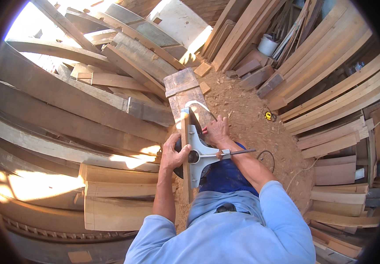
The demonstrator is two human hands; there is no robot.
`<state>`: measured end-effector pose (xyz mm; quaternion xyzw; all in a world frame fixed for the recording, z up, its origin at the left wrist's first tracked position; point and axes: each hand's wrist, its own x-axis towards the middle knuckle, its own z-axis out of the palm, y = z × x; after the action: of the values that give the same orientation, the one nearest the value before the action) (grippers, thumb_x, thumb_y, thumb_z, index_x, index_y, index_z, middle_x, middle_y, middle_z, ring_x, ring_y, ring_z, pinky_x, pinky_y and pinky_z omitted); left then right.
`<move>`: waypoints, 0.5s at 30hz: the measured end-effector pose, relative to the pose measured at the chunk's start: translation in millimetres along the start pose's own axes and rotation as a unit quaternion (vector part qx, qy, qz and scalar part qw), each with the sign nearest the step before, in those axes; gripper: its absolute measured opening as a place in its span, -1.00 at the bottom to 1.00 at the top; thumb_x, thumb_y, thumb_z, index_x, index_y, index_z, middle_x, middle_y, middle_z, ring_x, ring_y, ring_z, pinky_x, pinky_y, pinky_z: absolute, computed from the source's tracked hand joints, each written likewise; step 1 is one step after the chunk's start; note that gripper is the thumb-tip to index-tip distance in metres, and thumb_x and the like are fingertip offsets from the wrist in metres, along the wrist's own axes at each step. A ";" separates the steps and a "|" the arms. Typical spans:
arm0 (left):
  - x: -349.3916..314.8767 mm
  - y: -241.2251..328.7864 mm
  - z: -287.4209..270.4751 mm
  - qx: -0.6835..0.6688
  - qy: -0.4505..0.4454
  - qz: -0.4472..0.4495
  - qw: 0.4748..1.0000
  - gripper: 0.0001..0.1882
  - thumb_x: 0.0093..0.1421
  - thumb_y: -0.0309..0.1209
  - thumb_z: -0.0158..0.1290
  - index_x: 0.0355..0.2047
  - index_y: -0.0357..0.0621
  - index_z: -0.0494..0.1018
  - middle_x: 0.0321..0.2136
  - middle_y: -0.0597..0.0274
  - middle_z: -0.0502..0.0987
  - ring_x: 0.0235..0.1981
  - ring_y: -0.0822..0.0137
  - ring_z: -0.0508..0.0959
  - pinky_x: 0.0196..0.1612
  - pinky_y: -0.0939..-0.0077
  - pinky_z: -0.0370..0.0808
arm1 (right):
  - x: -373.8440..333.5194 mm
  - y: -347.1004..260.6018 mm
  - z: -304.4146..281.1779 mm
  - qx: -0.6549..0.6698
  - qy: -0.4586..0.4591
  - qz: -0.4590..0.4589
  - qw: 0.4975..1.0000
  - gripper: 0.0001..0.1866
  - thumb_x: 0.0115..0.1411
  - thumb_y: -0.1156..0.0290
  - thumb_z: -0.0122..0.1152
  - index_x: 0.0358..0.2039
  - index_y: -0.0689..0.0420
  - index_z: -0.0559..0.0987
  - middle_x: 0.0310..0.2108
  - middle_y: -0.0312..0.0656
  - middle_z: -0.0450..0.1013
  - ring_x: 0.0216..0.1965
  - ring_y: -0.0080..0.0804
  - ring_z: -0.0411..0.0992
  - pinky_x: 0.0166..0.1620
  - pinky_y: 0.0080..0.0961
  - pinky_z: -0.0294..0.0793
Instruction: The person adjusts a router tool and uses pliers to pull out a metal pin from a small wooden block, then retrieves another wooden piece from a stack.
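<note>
Grey metal bracket (200, 154), with a round hole near its left edge, stands just before the person's lap, its underside and whatever carries it out of sight. Against its left side runs a narrow wooden strip (184, 132), whose near end drops down close to the shirt. The left hand (174, 152) lies against this strip, thumb across it; I cannot tell whether its fingers close around anything, since a dark, rounded part behind blends into shadow. The right hand (217, 132), apart from the left and beyond the bracket, is curled on a small red piece (205, 130), of which only a tip shows, so its kind is unclear. A dark rod (243, 152) juts out to the right, passing by the right forearm. Ahead, a white curved piece (197, 104) overlaps a worn board (185, 88), partly covering it. A yellow tape measure (268, 115) lies on the sawdust-strewn floor (251, 127); stacked planks (79, 110) at left are cut off by the dark rim and washed out by sunlight.
</note>
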<state>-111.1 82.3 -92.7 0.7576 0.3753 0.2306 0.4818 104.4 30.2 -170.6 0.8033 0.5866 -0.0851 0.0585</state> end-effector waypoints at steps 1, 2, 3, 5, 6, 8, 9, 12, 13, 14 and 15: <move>-0.7 3.2 0.5 0.001 0.001 0.003 1.000 -0.49 0.01 -0.29 0.22 -0.05 -0.34 0.53 -0.13 -0.11 0.59 -0.06 0.00 0.60 0.08 0.23 0.48 | 4.7 1.9 4.7 0.005 0.022 0.002 1.000 -0.73 0.16 0.18 0.21 -0.19 -0.03 0.70 -0.27 -0.27 0.62 -0.02 -0.25 0.38 -0.07 -0.23 0.23; -1.0 4.5 0.8 0.002 0.001 0.007 1.000 -0.49 0.01 -0.29 0.21 -0.05 -0.34 0.53 -0.13 -0.11 0.59 -0.06 0.01 0.59 0.07 0.23 0.48 | 9.1 5.0 9.2 0.021 0.055 0.014 0.998 -0.74 0.17 0.19 0.19 -0.20 -0.03 0.69 -0.28 -0.25 0.63 -0.02 -0.24 0.38 -0.06 -0.21 0.24; -2.7 3.1 -1.0 0.005 0.005 0.005 1.000 -0.49 0.01 -0.29 0.21 -0.05 -0.34 0.53 -0.14 -0.10 0.59 -0.07 0.01 0.60 0.07 0.23 0.48 | 13.1 4.8 5.5 0.038 0.089 0.023 0.995 -0.75 0.19 0.20 0.17 -0.21 -0.02 0.69 -0.28 -0.23 0.63 -0.02 -0.22 0.38 -0.05 -0.19 0.25; -5.4 0.0 -3.5 0.010 0.012 0.004 1.000 -0.50 0.01 -0.29 0.21 -0.05 -0.34 0.53 -0.15 -0.10 0.59 -0.07 0.02 0.60 0.06 0.23 0.48 | 18.4 4.7 -1.5 0.067 0.123 0.030 0.990 -0.76 0.21 0.22 0.15 -0.21 -0.01 0.69 -0.26 -0.20 0.64 -0.01 -0.20 0.40 -0.01 -0.17 0.27; -5.7 -2.4 -4.4 0.003 0.017 0.003 1.000 -0.50 0.00 -0.30 0.20 -0.06 -0.34 0.53 -0.15 -0.09 0.59 -0.08 0.03 0.60 0.05 0.24 0.49 | 18.2 4.3 -11.6 0.077 0.124 0.026 0.989 -0.75 0.22 0.22 0.13 -0.21 -0.01 0.70 -0.25 -0.19 0.64 0.00 -0.18 0.42 0.01 -0.17 0.27; -5.5 -7.9 -6.4 -0.010 0.025 0.002 1.000 -0.49 0.00 -0.30 0.20 -0.06 -0.35 0.53 -0.16 -0.09 0.58 -0.09 0.04 0.60 0.04 0.24 0.49 | 22.2 -4.1 -14.6 0.063 0.089 0.008 0.994 -0.76 0.23 0.25 0.13 -0.20 0.00 0.70 -0.23 -0.17 0.65 -0.02 -0.18 0.48 0.01 -0.18 0.33; -3.3 -6.8 -7.1 -0.009 0.017 -0.004 1.000 -0.49 -0.01 -0.30 0.20 -0.06 -0.36 0.53 -0.16 -0.09 0.58 -0.08 0.04 0.60 0.04 0.24 0.49 | 24.6 -10.7 -11.8 0.037 0.053 -0.004 0.998 -0.76 0.22 0.26 0.14 -0.21 0.00 0.71 -0.23 -0.17 0.66 -0.05 -0.20 0.52 0.00 -0.20 0.38; 2.3 -4.0 -9.7 -0.013 -0.005 -0.004 1.000 -0.48 -0.02 -0.31 0.20 -0.06 -0.37 0.52 -0.14 -0.10 0.58 -0.07 0.04 0.60 0.05 0.25 0.48 | 24.2 -14.0 -8.2 0.042 -0.078 -0.027 0.996 -0.77 0.21 0.32 0.16 -0.19 0.01 0.71 -0.22 -0.15 0.66 -0.16 -0.25 0.62 -0.13 -0.26 0.53; 4.5 -3.3 -8.7 -0.019 -0.010 0.007 1.000 -0.48 -0.02 -0.31 0.20 -0.06 -0.38 0.52 -0.13 -0.10 0.58 -0.07 0.04 0.60 0.06 0.25 0.48 | 24.8 -14.8 -10.5 0.058 -0.124 -0.035 0.990 -0.77 0.20 0.34 0.16 -0.18 0.01 0.71 -0.22 -0.14 0.67 -0.20 -0.27 0.65 -0.19 -0.28 0.57; 6.2 -2.6 -7.8 -0.025 -0.015 0.019 0.999 -0.47 -0.03 -0.31 0.20 -0.06 -0.38 0.52 -0.13 -0.11 0.58 -0.06 0.05 0.60 0.06 0.25 0.48 | 28.6 -9.8 -1.4 0.075 -0.135 -0.057 0.986 -0.80 0.12 0.43 0.19 -0.25 0.13 0.69 -0.27 -0.03 0.65 -0.20 -0.13 0.66 -0.26 -0.17 0.62; 5.5 -3.6 -6.7 -0.017 -0.018 0.015 1.000 -0.46 -0.02 -0.29 0.18 -0.04 -0.38 0.51 -0.12 -0.07 0.58 -0.05 0.09 0.58 0.09 0.27 0.46 | 26.8 -6.6 -1.4 0.104 -0.106 -0.053 0.988 -0.79 0.13 0.43 0.18 -0.25 0.15 0.68 -0.27 -0.03 0.65 -0.20 -0.11 0.65 -0.24 -0.16 0.62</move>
<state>-113.7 91.3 -93.2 0.7585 0.3513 0.2306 0.4981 106.2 57.5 -174.7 0.7594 0.6065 -0.2332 0.0321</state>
